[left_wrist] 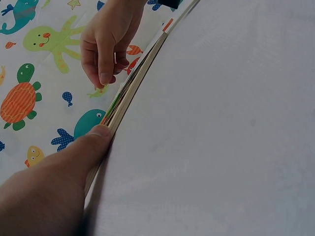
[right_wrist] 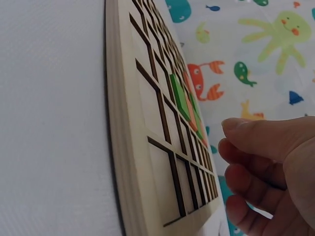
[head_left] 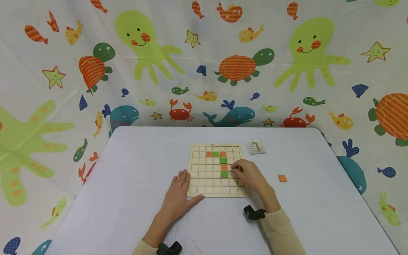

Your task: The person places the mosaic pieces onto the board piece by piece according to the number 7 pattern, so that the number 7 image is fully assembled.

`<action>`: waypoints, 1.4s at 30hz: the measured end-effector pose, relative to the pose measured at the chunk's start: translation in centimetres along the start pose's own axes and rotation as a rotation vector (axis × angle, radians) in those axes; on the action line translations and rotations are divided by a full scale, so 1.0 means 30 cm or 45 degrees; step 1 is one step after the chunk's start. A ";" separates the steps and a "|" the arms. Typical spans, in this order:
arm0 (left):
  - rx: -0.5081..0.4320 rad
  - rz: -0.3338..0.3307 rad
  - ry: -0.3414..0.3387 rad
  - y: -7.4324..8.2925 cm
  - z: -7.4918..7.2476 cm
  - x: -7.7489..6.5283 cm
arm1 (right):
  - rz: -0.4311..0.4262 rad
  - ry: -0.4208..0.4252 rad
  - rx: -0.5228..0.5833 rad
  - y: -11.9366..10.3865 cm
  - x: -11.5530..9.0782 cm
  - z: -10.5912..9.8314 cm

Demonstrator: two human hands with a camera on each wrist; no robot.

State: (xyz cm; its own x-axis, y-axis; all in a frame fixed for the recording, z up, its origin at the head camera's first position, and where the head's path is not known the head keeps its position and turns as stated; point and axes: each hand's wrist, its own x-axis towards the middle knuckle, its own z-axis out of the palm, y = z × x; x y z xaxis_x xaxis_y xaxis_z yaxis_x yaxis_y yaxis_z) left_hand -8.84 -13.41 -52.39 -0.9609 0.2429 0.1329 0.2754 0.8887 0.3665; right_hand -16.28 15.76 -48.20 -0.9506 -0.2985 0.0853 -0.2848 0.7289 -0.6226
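A square wooden grid board (head_left: 204, 182) lies on the white table. Orange and green tiles fill some cells: a short row near the far edge, then a column running towards the person, with a green tile (head_left: 224, 174) nearest. My left hand (head_left: 176, 194) rests at the board's left side, fingers straight and thumb along the near edge; the left wrist view shows that thumb (left_wrist: 96, 137) touching the board's edge. Above the board's right part hovers my right hand (head_left: 250, 173), its fingers curled and thumb against the index finger. In the right wrist view nothing shows between those fingertips (right_wrist: 231, 124).
A small card (head_left: 255, 147) printed with a coloured grid pattern lies beyond the board's right corner. One loose orange tile (head_left: 282, 178) sits on the table (head_left: 318, 212) to the right. Behind the table hangs a curtain (head_left: 204, 46) with sea animals.
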 end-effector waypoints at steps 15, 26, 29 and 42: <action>-0.005 -0.016 -0.015 0.004 0.000 0.003 | 0.076 0.026 0.021 0.009 -0.008 -0.051; -0.005 -0.012 -0.013 0.005 0.006 0.008 | 0.106 0.060 0.011 0.047 -0.014 -0.099; 0.000 -0.013 -0.013 0.006 0.007 0.010 | 0.122 0.062 0.009 0.061 -0.014 -0.112; 0.003 -0.014 0.009 0.010 0.012 0.014 | 0.075 0.148 0.001 0.127 -0.029 -0.174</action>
State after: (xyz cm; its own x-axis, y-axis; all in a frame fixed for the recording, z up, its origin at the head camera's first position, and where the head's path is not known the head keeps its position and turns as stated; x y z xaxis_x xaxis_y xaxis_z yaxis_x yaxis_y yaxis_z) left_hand -9.17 -12.90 -52.56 -0.9637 0.2303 0.1351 0.2645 0.8923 0.3658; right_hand -17.18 22.02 -46.59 -0.9736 -0.1819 0.1379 -0.2279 0.7424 -0.6300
